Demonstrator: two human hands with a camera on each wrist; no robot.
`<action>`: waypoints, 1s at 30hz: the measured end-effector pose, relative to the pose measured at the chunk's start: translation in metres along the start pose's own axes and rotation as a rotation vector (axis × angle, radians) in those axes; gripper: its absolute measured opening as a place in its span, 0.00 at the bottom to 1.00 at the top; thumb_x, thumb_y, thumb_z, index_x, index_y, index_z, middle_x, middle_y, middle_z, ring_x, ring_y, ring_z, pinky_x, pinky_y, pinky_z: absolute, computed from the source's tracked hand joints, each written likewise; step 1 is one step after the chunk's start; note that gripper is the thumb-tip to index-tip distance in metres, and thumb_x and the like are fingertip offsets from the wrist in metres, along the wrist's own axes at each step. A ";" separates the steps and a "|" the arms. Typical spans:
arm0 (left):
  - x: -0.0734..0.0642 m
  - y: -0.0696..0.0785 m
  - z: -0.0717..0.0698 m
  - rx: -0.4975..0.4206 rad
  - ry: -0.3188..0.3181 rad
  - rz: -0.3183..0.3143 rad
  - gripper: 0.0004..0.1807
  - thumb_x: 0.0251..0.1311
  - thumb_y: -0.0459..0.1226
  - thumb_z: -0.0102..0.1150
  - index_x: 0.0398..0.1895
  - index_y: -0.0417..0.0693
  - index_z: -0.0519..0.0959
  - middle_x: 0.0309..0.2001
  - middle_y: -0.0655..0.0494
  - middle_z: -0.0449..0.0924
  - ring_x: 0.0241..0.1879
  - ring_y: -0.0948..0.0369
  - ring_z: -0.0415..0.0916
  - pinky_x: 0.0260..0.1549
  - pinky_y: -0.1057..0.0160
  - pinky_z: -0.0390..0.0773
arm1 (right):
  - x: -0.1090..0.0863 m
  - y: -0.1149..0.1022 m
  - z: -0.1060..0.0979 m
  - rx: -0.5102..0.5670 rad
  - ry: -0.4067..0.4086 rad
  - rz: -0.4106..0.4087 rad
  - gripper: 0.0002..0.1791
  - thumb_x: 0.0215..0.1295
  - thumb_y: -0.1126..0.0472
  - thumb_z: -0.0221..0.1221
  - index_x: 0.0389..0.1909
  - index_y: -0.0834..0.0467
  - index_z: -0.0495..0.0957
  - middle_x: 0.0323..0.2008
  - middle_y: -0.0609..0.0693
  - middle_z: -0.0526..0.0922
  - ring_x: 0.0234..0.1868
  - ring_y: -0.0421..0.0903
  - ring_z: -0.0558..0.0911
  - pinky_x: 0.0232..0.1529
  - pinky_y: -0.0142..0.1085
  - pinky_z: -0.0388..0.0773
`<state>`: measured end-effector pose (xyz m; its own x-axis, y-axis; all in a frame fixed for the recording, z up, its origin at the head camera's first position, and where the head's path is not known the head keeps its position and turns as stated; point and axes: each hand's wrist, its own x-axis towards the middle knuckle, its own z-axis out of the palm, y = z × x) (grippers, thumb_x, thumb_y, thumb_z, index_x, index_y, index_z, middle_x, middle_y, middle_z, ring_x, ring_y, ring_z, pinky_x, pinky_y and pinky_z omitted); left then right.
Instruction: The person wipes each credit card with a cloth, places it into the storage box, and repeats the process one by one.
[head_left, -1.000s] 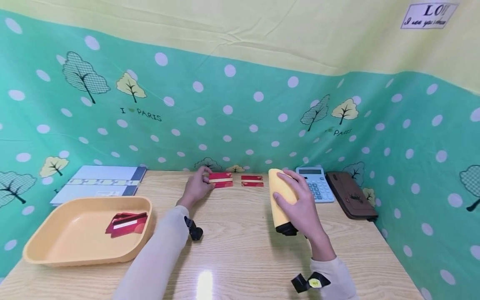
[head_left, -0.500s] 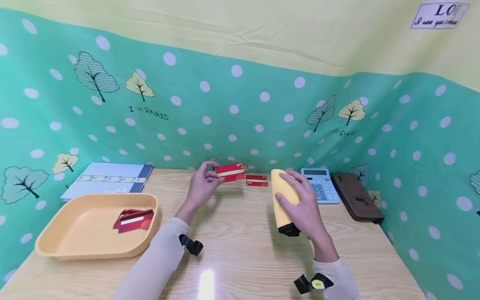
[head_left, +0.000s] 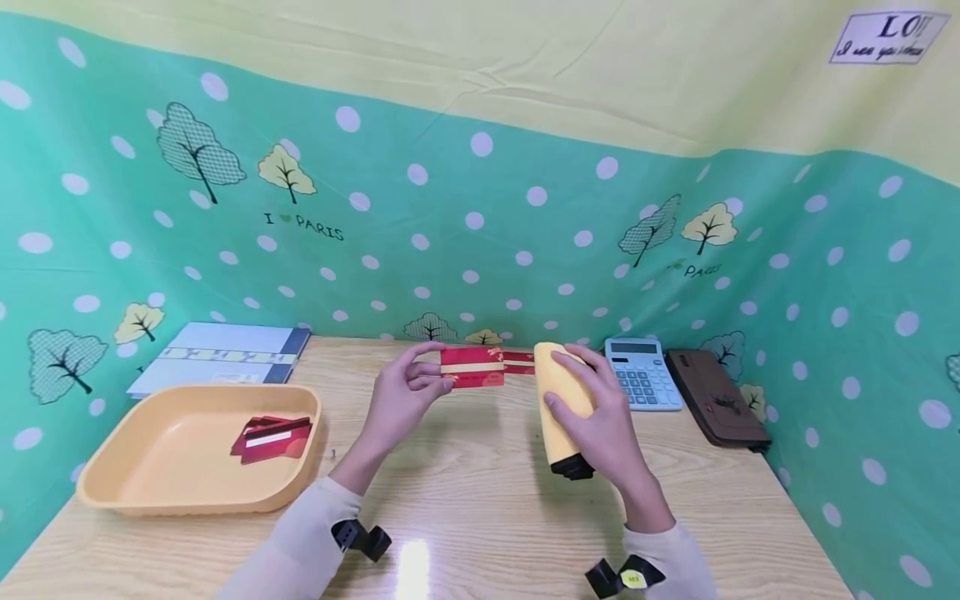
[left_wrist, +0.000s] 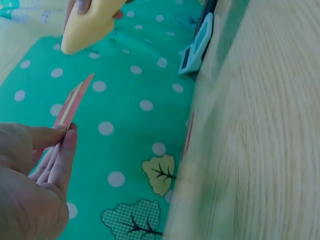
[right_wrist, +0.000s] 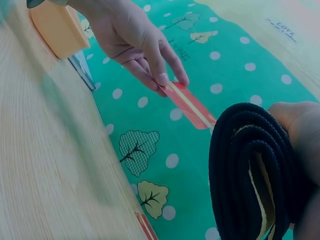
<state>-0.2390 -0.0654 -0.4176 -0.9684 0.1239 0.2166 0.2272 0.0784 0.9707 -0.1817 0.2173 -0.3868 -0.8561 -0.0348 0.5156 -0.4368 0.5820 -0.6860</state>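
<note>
My left hand (head_left: 399,393) pinches a red card (head_left: 471,368) with a pale stripe between thumb and fingers, holding it above the table. Behind it in the head view, a second red striped card (head_left: 519,362) lies near the back edge, partly covered. My right hand (head_left: 602,417) grips a rolled yellow cloth (head_left: 557,421). In the right wrist view the end of the rolled cloth (right_wrist: 240,145) shows dark, layered folds. There the far end of the red card (right_wrist: 190,106) comes right up to the roll's edge.
At left stands a pale orange tray (head_left: 191,507) with several red cards (head_left: 273,440) in it. A blue-and-white folder (head_left: 217,354) lies behind it. A blue calculator (head_left: 642,379) and a brown zipped case (head_left: 716,400) lie at the back right. A polka-dot curtain (head_left: 480,233) hangs behind.
My left hand has picked the red card up off the table and moved it right, towards the cloth. My right hand keeps its hold on the rolled cloth, almost still.
</note>
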 end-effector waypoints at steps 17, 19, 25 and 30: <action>-0.016 0.011 0.011 -0.081 -0.001 0.007 0.28 0.60 0.26 0.70 0.63 0.50 0.78 0.43 0.39 0.89 0.41 0.55 0.91 0.44 0.63 0.91 | -0.004 -0.009 0.013 -0.008 -0.037 -0.047 0.31 0.61 0.65 0.72 0.66 0.46 0.79 0.71 0.46 0.72 0.61 0.47 0.77 0.46 0.28 0.79; -0.017 0.012 0.012 -0.090 -0.010 0.007 0.28 0.60 0.27 0.70 0.64 0.49 0.78 0.43 0.39 0.89 0.41 0.55 0.91 0.44 0.63 0.91 | -0.004 -0.010 0.014 -0.008 -0.041 -0.038 0.31 0.61 0.65 0.72 0.66 0.45 0.79 0.71 0.45 0.72 0.63 0.46 0.77 0.47 0.27 0.79; -0.019 0.019 0.016 -0.186 -0.068 -0.022 0.28 0.63 0.26 0.67 0.66 0.47 0.76 0.47 0.36 0.88 0.43 0.57 0.91 0.48 0.60 0.90 | -0.005 -0.007 0.018 -0.026 -0.042 -0.044 0.31 0.61 0.65 0.72 0.66 0.46 0.79 0.71 0.46 0.72 0.62 0.49 0.78 0.46 0.28 0.79; -0.019 0.025 0.020 -0.247 -0.100 -0.035 0.26 0.65 0.26 0.65 0.66 0.48 0.76 0.49 0.34 0.87 0.44 0.56 0.90 0.50 0.58 0.90 | -0.005 -0.007 0.019 -0.039 -0.016 -0.045 0.32 0.61 0.65 0.72 0.67 0.45 0.79 0.71 0.47 0.73 0.62 0.50 0.78 0.47 0.30 0.79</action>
<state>-0.2124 -0.0457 -0.3997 -0.9574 0.2230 0.1834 0.1502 -0.1577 0.9760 -0.1798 0.1978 -0.3940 -0.8405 -0.0746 0.5366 -0.4639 0.6110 -0.6415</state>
